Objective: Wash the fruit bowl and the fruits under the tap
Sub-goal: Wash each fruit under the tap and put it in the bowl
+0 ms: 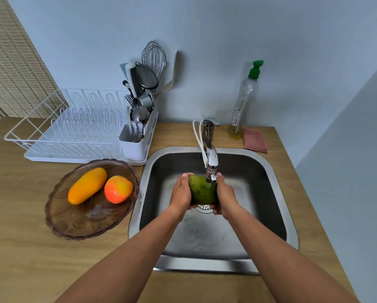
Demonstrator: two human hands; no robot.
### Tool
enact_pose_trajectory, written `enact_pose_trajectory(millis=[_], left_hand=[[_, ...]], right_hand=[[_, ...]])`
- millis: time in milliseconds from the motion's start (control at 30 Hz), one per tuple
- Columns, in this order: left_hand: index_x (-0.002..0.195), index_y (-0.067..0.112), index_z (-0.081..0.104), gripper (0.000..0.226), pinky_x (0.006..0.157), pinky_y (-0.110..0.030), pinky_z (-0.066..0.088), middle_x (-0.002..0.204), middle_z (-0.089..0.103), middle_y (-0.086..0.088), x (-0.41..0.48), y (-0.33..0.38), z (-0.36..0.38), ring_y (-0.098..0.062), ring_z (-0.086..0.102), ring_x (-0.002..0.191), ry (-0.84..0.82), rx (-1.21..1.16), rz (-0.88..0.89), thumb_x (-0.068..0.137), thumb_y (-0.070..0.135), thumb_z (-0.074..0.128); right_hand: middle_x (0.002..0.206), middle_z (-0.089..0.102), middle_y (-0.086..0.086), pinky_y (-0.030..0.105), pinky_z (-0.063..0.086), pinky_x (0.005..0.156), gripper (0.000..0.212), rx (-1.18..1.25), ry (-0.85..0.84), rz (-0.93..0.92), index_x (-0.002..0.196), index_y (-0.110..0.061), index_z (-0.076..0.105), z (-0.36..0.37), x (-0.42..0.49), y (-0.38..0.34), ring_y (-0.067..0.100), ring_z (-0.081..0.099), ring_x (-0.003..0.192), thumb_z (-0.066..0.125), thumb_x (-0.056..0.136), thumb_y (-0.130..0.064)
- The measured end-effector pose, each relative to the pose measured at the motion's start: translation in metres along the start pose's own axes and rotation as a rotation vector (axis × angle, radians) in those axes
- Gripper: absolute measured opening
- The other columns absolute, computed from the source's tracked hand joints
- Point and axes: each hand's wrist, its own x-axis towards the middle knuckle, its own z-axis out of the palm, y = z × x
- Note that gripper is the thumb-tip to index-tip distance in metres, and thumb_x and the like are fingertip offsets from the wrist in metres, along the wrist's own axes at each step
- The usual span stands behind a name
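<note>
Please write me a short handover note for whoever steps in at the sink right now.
Left hand and right hand: both clasp the green mango from either side, under the tap spout, over the sink drain.
Fruit bowl: on the counter left of the sink, holding an orange-yellow mango and a red-yellow apple.
Done: green mango is in the wash.
Left: whether the bowl and its two fruits are washed cannot be told.

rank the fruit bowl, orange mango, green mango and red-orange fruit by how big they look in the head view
1. fruit bowl, clearly largest.
2. orange mango.
3. green mango and red-orange fruit: too close to rank, since both hands, left and right, cover part of the green one.
</note>
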Motion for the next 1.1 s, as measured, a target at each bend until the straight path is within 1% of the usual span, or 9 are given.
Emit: enact_pose_trajectory(millis=[167,333,467,600,667,733,833,933,1100], left_hand=[[0.123,0.035,0.052,0.028,0.074,-0.037,0.059,0.120,0.054,-0.006,-0.001,0.001,0.004,-0.026,0.058,0.106,-0.120,-0.125,-0.121,0.103,0.046,0.034],[0.125,0.018,0.051,0.057,0.068,-0.044,0.062,0.122,0.060,-0.018,0.003,0.007,0.010,-0.037,0.069,0.099,-0.222,-0.386,-0.447,0.089,0.062,0.055],[0.128,0.006,0.054,0.072,0.056,-0.042,0.062,0.115,0.066,-0.027,0.008,0.003,0.015,-0.043,0.071,0.091,-0.294,-0.597,-0.671,0.090,0.067,0.049],[0.128,0.011,0.052,0.045,0.070,-0.051,0.062,0.125,0.058,-0.026,0.007,0.002,0.023,-0.044,0.066,0.102,-0.243,-0.614,-0.563,0.100,0.045,0.050],[0.130,0.014,0.052,0.032,0.080,-0.056,0.058,0.127,0.055,-0.021,0.007,0.003,0.025,-0.043,0.063,0.105,-0.238,-0.519,-0.412,0.101,0.028,0.052],[0.130,0.019,0.051,0.033,0.084,-0.059,0.056,0.128,0.055,-0.016,0.006,0.003,0.024,-0.040,0.060,0.108,-0.274,-0.394,-0.283,0.097,0.015,0.056],[0.132,0.028,0.054,0.054,0.087,-0.057,0.056,0.128,0.058,-0.006,0.002,0.008,0.015,-0.033,0.059,0.114,-0.264,-0.274,-0.177,0.086,0.005,0.070],[0.132,0.028,0.058,0.056,0.086,-0.051,0.059,0.128,0.062,-0.008,0.000,0.011,0.001,-0.028,0.061,0.110,-0.240,-0.248,-0.163,0.082,0.008,0.074],[0.129,0.027,0.054,0.035,0.072,-0.044,0.059,0.128,0.059,-0.014,0.002,0.016,-0.015,-0.036,0.064,0.105,-0.212,-0.326,-0.274,0.096,0.036,0.059]], right_hand=[[0.081,0.061,0.012,0.025,0.039,0.042,0.034,-0.034,0.048,-0.191,0.089,-0.018,0.064,-0.004,-0.001,0.003,0.025,0.055,0.053,0.049,0.093,-0.048],[0.089,0.066,0.002,0.040,0.051,0.076,0.034,-0.237,0.231,-0.517,0.091,-0.023,0.067,-0.008,-0.005,0.010,0.023,0.060,0.086,0.035,0.100,-0.031],[0.094,0.066,-0.005,0.031,0.045,0.070,0.034,-0.438,0.287,-0.656,0.103,-0.028,0.068,-0.015,-0.011,0.009,0.016,0.060,0.085,0.034,0.103,-0.030],[0.096,0.065,0.000,0.037,0.050,0.076,0.033,-0.224,0.239,-0.505,0.099,-0.023,0.068,-0.024,0.000,0.010,0.018,0.060,0.088,0.035,0.099,-0.027],[0.095,0.063,0.008,0.037,0.051,0.065,0.030,-0.124,0.211,-0.324,0.101,-0.019,0.063,-0.027,0.007,0.013,0.022,0.058,0.077,0.036,0.095,-0.030],[0.085,0.058,0.014,0.026,0.038,0.047,0.031,-0.015,0.114,-0.113,0.104,-0.015,0.057,-0.027,0.007,0.015,0.022,0.051,0.057,0.038,0.096,-0.037],[0.075,0.054,0.014,0.019,0.031,0.042,0.043,0.074,-0.074,0.068,0.105,-0.014,0.057,-0.029,0.002,0.016,0.017,0.043,0.044,0.043,0.096,-0.054],[0.064,0.046,0.009,0.018,0.028,0.040,0.051,0.077,-0.129,0.060,0.100,-0.013,0.059,-0.021,0.001,0.013,0.015,0.038,0.041,0.046,0.092,-0.062],[0.073,0.051,0.010,0.032,0.039,0.059,0.040,-0.037,0.185,-0.292,0.078,-0.012,0.055,0.010,0.006,0.008,0.027,0.051,0.066,0.030,0.102,-0.032]])
